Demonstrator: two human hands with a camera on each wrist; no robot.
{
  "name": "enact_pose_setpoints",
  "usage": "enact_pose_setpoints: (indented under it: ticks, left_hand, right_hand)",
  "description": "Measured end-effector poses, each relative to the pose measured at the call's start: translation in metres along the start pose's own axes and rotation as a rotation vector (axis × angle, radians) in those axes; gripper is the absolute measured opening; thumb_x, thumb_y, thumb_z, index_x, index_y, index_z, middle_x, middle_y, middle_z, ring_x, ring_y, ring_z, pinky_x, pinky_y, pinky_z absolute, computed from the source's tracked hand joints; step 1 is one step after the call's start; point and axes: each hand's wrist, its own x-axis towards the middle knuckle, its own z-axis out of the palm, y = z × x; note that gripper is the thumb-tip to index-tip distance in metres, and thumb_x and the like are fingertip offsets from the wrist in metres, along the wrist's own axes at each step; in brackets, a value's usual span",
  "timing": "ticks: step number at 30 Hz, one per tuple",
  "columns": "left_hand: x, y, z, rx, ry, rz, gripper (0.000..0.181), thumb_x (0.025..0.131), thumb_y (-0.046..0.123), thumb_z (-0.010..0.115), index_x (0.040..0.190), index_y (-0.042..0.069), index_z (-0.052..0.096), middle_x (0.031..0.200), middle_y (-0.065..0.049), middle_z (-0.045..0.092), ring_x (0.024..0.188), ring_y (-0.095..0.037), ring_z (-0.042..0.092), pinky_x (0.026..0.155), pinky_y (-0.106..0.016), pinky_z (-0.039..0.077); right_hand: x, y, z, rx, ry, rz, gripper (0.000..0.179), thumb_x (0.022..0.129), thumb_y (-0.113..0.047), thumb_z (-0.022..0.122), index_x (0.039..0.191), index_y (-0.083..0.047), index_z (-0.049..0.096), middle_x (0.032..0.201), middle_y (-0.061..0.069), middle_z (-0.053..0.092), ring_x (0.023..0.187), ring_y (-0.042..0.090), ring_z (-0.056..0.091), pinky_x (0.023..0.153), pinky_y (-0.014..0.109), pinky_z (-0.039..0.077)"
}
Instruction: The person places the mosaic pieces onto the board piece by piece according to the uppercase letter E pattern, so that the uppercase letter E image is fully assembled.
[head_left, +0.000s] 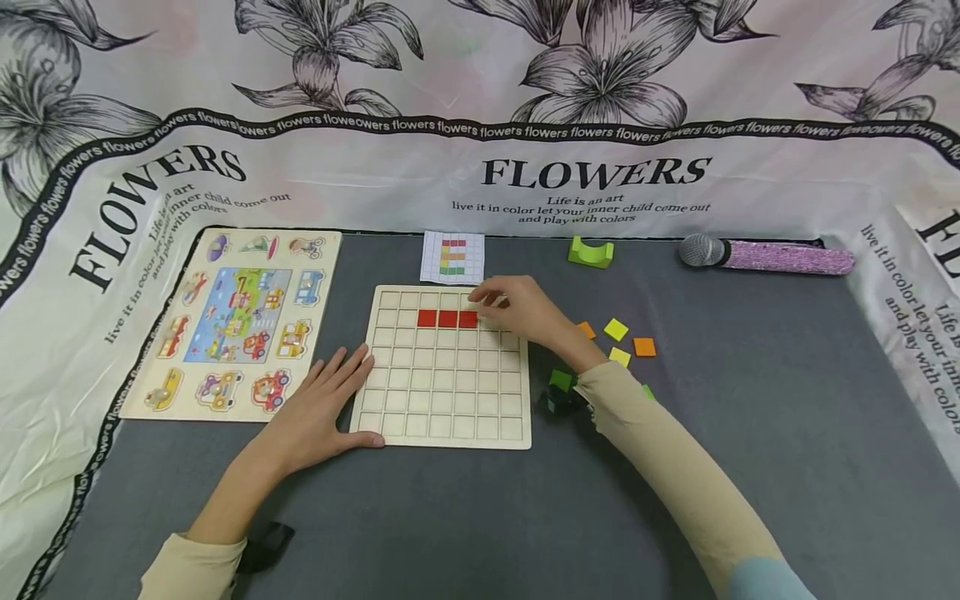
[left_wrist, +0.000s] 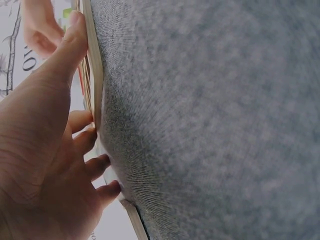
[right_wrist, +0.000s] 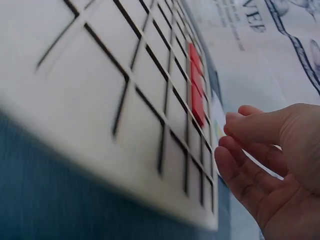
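Right sleeve point(head_left: 675, 475): beige, above the grey tabletop point(head_left: 795, 358).
Left hand point(head_left: 318, 417): fingers spread, touching the wooden grid board point(head_left: 442, 381) at its left.
Right hand point(head_left: 521, 308): fingers loosely bent, nothing visible between them.
Red square tiles point(head_left: 447, 318): three adjoining, second row.

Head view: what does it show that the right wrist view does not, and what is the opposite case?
Only the head view shows the microphone, the picture puzzle and the left hand.

Only the right wrist view shows the palm side of the right hand.

Both show the right hand, the grid board and the three red squares.
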Motion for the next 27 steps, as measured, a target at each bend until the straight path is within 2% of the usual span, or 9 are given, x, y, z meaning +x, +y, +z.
enact_pose_setpoints:
  ticks: [10, 15, 20, 27]
  left_hand:
    - [0.000, 0.000, 0.001, -0.005, -0.002, 0.002, 0.109, 0.078, 0.069, 0.067, 0.157, 0.008, 0.022, 0.164, -0.008, 0.014, 0.149, -0.037, 0.011, 0.119, -0.055, 0.010]
    - [-0.001, -0.001, 0.001, -0.003, -0.001, 0.003, 0.109, 0.078, 0.069, 0.066, 0.157, 0.008, 0.022, 0.164, -0.008, 0.014, 0.149, -0.037, 0.011, 0.119, -0.055, 0.010]
    - [-0.001, -0.001, 0.001, 0.002, -0.005, 0.003, 0.110, 0.078, 0.070, 0.066, 0.157, 0.008, 0.021, 0.164, -0.008, 0.014, 0.149, -0.037, 0.011, 0.119, -0.055, 0.010]
    - [-0.001, 0.000, 0.002, -0.002, -0.007, -0.001, 0.110, 0.078, 0.070, 0.066, 0.157, 0.008, 0.021, 0.164, -0.008, 0.014, 0.149, -0.036, 0.010, 0.119, -0.054, 0.009]
  right_hand:
    - [-0.061, 0.038, -0.065, -0.086, 0.035, 0.124, 0.030, 0.091, 0.003, 0.066, 0.121, 0.000, 0.066, 0.115, 0.017, 0.067, 0.107, 0.031, 0.062, 0.091, 0.042, 0.053]
    - [-0.087, 0.054, -0.090, -0.137, 0.008, 0.152, 0.033, 0.088, 0.009, 0.066, 0.120, 0.004, 0.066, 0.116, 0.021, 0.066, 0.108, 0.035, 0.063, 0.091, 0.046, 0.054]
    - [-0.104, 0.063, -0.099, -0.162, -0.030, 0.203, 0.034, 0.088, 0.007, 0.068, 0.121, 0.004, 0.065, 0.119, 0.023, 0.065, 0.107, 0.039, 0.064, 0.089, 0.049, 0.054]
    - [-0.113, 0.067, -0.098, -0.230, 0.001, 0.238, 0.036, 0.085, -0.005, 0.076, 0.119, 0.002, 0.067, 0.108, 0.018, 0.068, 0.094, 0.031, 0.066, 0.081, 0.048, 0.055]
